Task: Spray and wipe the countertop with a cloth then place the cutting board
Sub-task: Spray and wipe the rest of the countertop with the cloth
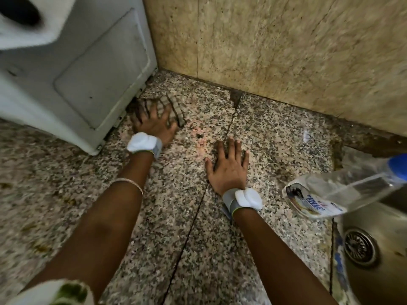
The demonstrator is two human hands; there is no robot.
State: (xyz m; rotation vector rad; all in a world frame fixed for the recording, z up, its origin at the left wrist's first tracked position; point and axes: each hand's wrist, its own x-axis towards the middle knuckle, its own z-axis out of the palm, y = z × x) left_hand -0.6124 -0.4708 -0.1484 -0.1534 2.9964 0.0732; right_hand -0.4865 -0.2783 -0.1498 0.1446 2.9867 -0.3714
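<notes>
Left hand fingers spread flat on the cloth by the far-left appliance, right hand splayed on the countertop. I'd press evenly and overlap strokes.

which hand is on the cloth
The left hand, pressing the checked cloth beside the white appliance; the right hand lies flat on the bare countertop.

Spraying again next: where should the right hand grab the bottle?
Likely round the clear middle of the bottle, coming from above with the right hand. It lies on its side by the sink, labelled base toward the hand, blue cap pointing away.
</notes>
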